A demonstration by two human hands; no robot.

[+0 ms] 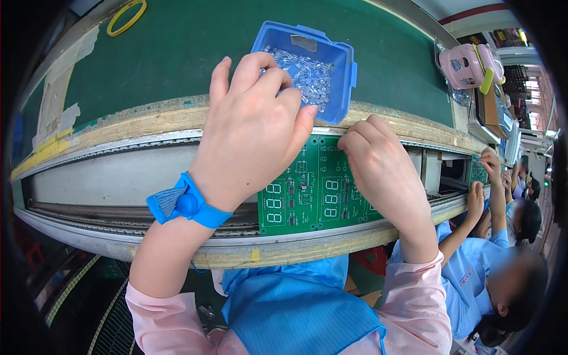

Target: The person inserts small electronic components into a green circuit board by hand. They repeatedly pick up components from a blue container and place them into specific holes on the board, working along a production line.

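Note:
A blue plastic bin (pixel 341 89) of small clear LEDs (pixel 310 77) stands on the green mat beyond the rail. My left hand (pixel 251 112), with a blue wrist strap (pixel 189 204), reaches over its near left side. The fingers are bent at the LEDs and the thumb stands apart from them; the palm side is hidden. Below it, a green circuit board (pixel 307 207) with white digit outlines and small black parts lies across the track. My right hand (pixel 378 160) is over the board's upper right part, fingertips pinched together; whatever they hold is too small to see.
The conveyor track (pixel 130 183) runs left to right between wooden edges. A yellow ring of tape (pixel 126 18) lies at the far left of the green mat (pixel 177 53). A pink container (pixel 467 66) sits at far right. A co-worker in blue (pixel 467 284) works at another board on my right.

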